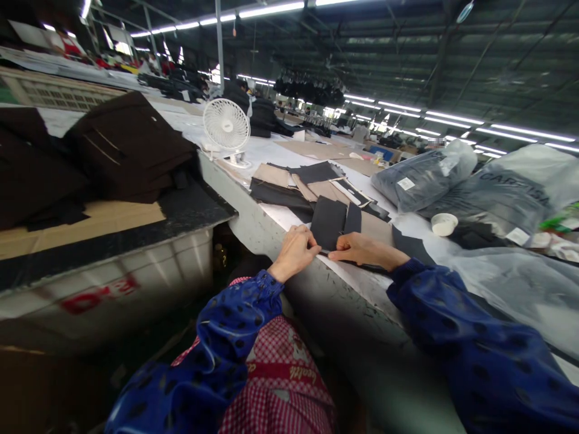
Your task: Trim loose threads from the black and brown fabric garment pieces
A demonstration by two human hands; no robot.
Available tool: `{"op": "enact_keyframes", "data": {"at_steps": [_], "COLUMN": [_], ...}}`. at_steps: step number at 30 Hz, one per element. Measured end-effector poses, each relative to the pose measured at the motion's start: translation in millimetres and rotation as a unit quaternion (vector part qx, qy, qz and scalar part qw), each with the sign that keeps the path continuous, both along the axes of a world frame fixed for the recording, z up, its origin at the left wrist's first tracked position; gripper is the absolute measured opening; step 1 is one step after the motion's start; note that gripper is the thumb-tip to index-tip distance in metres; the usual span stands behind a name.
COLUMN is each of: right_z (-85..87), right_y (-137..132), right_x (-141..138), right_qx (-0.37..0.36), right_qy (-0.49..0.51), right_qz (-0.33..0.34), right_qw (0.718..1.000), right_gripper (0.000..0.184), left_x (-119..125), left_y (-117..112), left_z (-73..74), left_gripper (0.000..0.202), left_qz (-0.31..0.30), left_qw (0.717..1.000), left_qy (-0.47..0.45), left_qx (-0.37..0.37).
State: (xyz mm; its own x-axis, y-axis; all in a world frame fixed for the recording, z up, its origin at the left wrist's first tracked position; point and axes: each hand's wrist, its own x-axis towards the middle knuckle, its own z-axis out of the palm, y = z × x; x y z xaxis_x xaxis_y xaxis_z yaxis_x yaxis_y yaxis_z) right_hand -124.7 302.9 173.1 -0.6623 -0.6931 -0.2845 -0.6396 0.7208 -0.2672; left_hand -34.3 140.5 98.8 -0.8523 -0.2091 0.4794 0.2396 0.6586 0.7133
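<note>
A dark fabric piece (328, 222) with a beige section lies at the near edge of the white-topped table (275, 216). My left hand (296, 248) pinches its near left corner between thumb and fingers. Close by on the right, my right hand (362, 249) grips the near edge of the same piece, its fingers curled and thumb pointing left. Both hands rest at the table's edge, a small gap apart. Just beyond them is a loose pile of black and beige fabric pieces (312, 184), one with a white strip.
A small white fan (227, 125) stands at the table's left edge. Plastic-bagged dark garments (493, 190) and a white cup (444, 224) sit to the right. On my left, dark brown fabric stacks (129, 141) lie above a white bin (113, 295). People work far back.
</note>
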Motion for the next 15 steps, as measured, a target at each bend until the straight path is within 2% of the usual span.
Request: {"op": "enact_keyframes", "data": {"at_steps": [4,7,9,12,15], "right_z": [6.0,7.6,8.2,9.0,8.7], "right_y": [-9.8,-19.3,-23.1,-24.2,-20.8], "right_x": [10.8,17.4,19.0,17.3,13.3], "right_qx": [0.047,0.085,0.087,0.094,0.089], "right_qy": [0.043,0.110,0.122,0.091,0.076], "right_qz": [0.003,-0.004,0.000,0.008,0.003], "right_qw": [0.998,0.990,0.989,0.991,0.993], "right_gripper": [0.045,0.048,0.050,0.055,0.058], "left_x": [-3.0,-6.0,-7.2,-6.7,-0.6], "left_y": [3.8,4.9,1.1,-11.5,-24.2], "left_z": [-1.0,-2.4,-3.3,-5.0,-8.1], "left_gripper": [0.018,0.018,0.014,0.003,0.013], "left_qz": [0.026,0.044,0.053,0.014,-0.065], "left_qw": [0.999,0.999,0.999,0.995,0.979], "left_qy": [-0.008,-0.007,-0.004,0.002,0.012], "left_qx": [-0.021,-0.013,-0.002,0.100,0.192]}}
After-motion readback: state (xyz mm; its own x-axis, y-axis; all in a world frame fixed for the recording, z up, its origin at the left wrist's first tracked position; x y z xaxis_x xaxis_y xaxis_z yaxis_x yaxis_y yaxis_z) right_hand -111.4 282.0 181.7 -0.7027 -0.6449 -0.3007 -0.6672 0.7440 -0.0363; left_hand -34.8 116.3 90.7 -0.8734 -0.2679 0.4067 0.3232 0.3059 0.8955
